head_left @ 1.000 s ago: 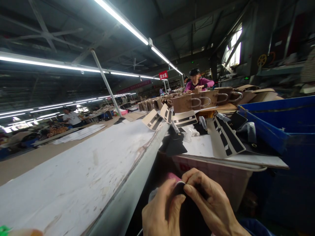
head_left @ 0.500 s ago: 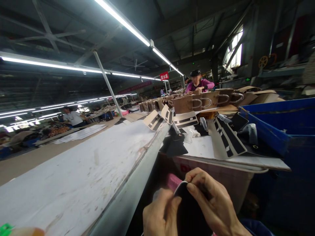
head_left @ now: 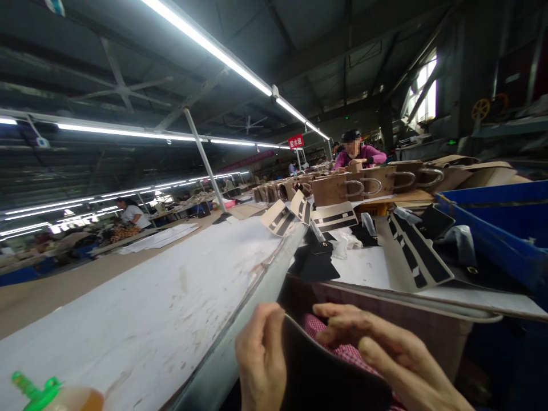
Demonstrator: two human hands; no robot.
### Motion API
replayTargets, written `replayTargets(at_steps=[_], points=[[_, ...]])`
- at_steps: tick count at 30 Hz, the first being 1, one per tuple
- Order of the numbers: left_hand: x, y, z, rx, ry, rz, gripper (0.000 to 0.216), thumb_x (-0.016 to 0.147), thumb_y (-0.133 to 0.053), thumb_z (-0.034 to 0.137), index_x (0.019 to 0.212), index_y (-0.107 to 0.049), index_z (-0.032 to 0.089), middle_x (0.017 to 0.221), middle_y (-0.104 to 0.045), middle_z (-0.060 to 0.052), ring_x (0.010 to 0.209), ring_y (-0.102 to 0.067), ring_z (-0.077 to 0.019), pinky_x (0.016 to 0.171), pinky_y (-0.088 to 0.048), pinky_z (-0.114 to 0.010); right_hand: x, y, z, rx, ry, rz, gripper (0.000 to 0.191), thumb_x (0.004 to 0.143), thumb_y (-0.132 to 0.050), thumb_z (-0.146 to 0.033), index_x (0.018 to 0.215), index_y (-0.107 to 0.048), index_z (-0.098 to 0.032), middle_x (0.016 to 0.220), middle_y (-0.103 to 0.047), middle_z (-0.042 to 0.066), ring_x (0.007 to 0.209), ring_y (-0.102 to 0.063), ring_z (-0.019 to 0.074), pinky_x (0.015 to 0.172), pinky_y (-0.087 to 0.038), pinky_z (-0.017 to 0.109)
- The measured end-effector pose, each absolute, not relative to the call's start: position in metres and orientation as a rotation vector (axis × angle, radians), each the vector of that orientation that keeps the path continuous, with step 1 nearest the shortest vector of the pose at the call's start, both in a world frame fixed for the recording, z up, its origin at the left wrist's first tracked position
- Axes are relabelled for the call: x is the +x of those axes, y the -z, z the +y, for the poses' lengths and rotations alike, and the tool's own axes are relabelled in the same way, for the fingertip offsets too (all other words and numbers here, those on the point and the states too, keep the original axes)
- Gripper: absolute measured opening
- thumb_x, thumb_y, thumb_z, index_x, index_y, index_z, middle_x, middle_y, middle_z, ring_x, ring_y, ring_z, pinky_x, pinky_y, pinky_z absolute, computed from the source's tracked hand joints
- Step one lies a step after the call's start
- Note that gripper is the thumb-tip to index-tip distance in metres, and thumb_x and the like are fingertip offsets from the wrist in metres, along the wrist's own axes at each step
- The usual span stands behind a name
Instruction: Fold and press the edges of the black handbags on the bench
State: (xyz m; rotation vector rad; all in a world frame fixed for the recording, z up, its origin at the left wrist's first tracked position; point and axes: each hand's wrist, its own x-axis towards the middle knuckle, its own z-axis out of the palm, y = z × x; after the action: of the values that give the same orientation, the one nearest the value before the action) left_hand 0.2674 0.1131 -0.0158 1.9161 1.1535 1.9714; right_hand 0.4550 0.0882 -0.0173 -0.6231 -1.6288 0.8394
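Low in the head view, my left hand (head_left: 262,357) pinches the upper left corner of a black flat piece (head_left: 325,371) with a pale edge. Its thumb and fingers are closed on that corner. My right hand (head_left: 385,348) is at the piece's right side, fingers stretched out and apart, near its top edge; whether the fingertips touch it I cannot tell. Pink checked cloth (head_left: 314,326) shows behind the piece, between the two hands. The lower part of the black piece runs out of the picture.
A white-topped table (head_left: 162,297) runs along the left, with a green-capped bottle (head_left: 64,397) at its near corner. Beige and black panels (head_left: 411,251) lie on a board over a bin (head_left: 398,305). Brown bags (head_left: 329,189), a blue crate (head_left: 492,220) and a co-worker (head_left: 363,154) stand beyond.
My right hand has let go of the piece's top edge and opened out to the right. My left hand has shifted slightly left and up, still gripping. The view has turned a little left.
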Motion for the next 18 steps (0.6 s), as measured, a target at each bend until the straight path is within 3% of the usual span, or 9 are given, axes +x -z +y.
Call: replayTargets(at_steps=[5,8,11,13,15,16,18], points=[[0.268,0.009,0.12,1.501,-1.88,0.207,0.051,0.1,-0.039,0.043,0.056,-0.035,0.018,0.048,-0.026,0.006,0.042,-0.023,-0.008,0.043,-0.028,-0.021,0.443,0.016,0.11,-0.675,-0.67,-1.858,0.025,0.097,-0.053,-0.038,0.117,-0.063,-0.026,0.135,-0.055,0.01,0.125,-0.051,0.0235,0.105,-0.042,0.038],[0.274,0.007,0.12,1.46,-1.824,-0.114,0.058,0.098,-0.033,0.054,0.053,-0.037,0.018,0.043,-0.026,0.006,0.037,-0.022,-0.0076,0.041,-0.031,-0.02,0.424,0.018,0.122,-0.69,-0.776,-2.073,0.019,0.095,-0.055,-0.037,0.099,-0.064,-0.02,0.105,-0.064,0.006,0.098,-0.059,0.0191,0.088,-0.048,0.031],[0.254,0.005,0.117,1.479,-1.663,0.051,0.057,0.089,-0.042,0.068,0.07,-0.065,0.019,0.053,-0.056,0.0,0.055,-0.054,-0.0117,0.059,-0.05,-0.022,0.418,0.021,0.128,-0.698,-0.929,-2.017,0.025,0.097,-0.053,-0.034,0.078,-0.057,-0.018,0.076,-0.058,-0.002,0.07,-0.051,0.0122,0.064,-0.042,0.023],[0.234,0.004,0.112,1.55,-1.481,0.261,0.07,0.074,-0.049,0.08,0.097,-0.075,0.02,0.089,-0.075,-0.011,0.089,-0.069,-0.026,0.08,-0.057,-0.037,0.421,0.024,0.13,-0.731,-0.885,-1.975,0.025,0.098,-0.05,-0.031,0.077,-0.054,-0.018,0.073,-0.055,-0.003,0.067,-0.047,0.0111,0.06,-0.038,0.022],[0.22,0.009,0.104,1.639,-1.335,0.507,0.075,0.066,-0.061,0.079,0.117,-0.07,0.025,0.117,-0.072,-0.01,0.108,-0.067,-0.0327,0.089,-0.056,-0.042,0.425,0.027,0.133,-0.792,-0.725,-1.966,0.022,0.099,-0.048,-0.026,0.078,-0.052,-0.019,0.075,-0.055,-0.003,0.067,-0.047,0.0115,0.062,-0.038,0.023],[0.216,0.013,0.1,1.671,-1.343,0.715,0.069,0.07,-0.064,0.073,0.12,-0.068,0.027,0.121,-0.071,-0.008,0.112,-0.066,-0.0309,0.093,-0.055,-0.039,0.426,0.028,0.134,-0.81,-0.623,-1.978,0.021,0.099,-0.047,-0.025,0.079,-0.052,-0.019,0.076,-0.055,-0.002,0.068,-0.049,0.012,0.063,-0.038,0.023],[0.215,0.024,0.093,1.765,-1.403,1.154,0.044,0.08,-0.063,0.06,0.11,-0.071,0.028,0.112,-0.075,-0.003,0.107,-0.069,-0.0249,0.092,-0.054,-0.03,0.424,0.031,0.135,-0.811,-0.401,-2.017,0.021,0.1,-0.046,-0.024,0.08,-0.052,-0.019,0.079,-0.058,0.001,0.071,-0.052,0.0137,0.065,-0.04,0.025]])
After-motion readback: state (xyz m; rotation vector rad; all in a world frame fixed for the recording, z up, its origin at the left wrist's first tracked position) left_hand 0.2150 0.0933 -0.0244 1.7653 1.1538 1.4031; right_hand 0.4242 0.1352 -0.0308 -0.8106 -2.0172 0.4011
